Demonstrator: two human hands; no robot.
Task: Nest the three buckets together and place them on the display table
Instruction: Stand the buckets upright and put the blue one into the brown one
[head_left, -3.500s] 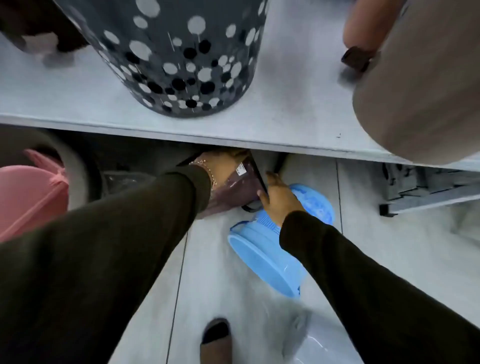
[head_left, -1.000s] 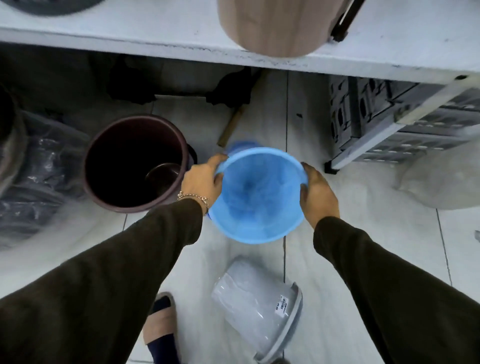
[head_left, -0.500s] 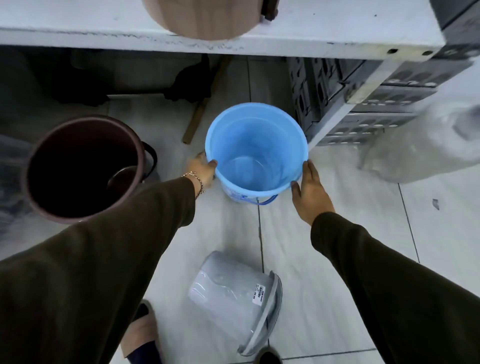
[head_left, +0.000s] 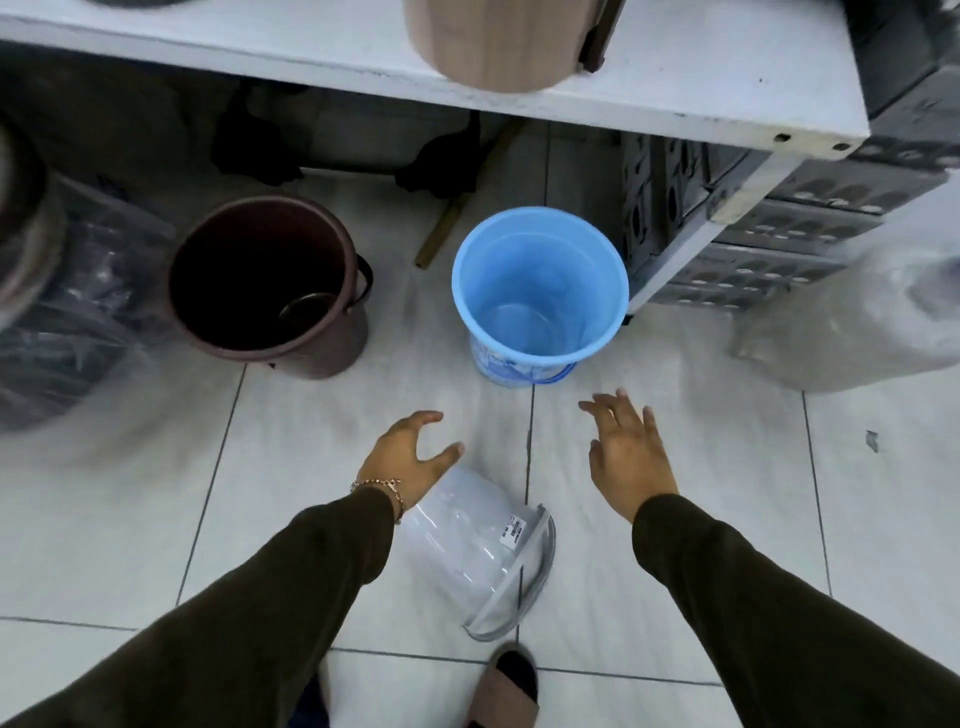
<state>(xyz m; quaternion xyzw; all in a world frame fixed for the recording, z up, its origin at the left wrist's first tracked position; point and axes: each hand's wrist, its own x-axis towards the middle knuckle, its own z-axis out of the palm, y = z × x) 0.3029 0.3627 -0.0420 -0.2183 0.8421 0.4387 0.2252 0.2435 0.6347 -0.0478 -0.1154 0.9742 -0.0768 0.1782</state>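
Observation:
A blue bucket (head_left: 540, 291) stands upright on the tiled floor, below the white display table (head_left: 675, 88). To its left a dark brown bucket (head_left: 265, 283) stands upright too, with a small round object at its bottom. A pale grey bucket (head_left: 478, 545) lies on its side near my feet, rim to the right. My left hand (head_left: 410, 457) hovers open over the grey bucket's base end. My right hand (head_left: 626, 452) is open, fingers spread, to the right of that bucket and holding nothing.
A tan wood-look bin (head_left: 498, 41) stands on the display table. Grey perforated crates (head_left: 769, 218) are stacked under the table's right end. Plastic-wrapped goods (head_left: 78, 322) sit at the left and a clear bag (head_left: 872, 317) at the right. My shoe (head_left: 509, 686) is by the grey bucket.
Both hands set the blue bucket upright on the floor, let go of it and drew back toward the lying grey bucket.

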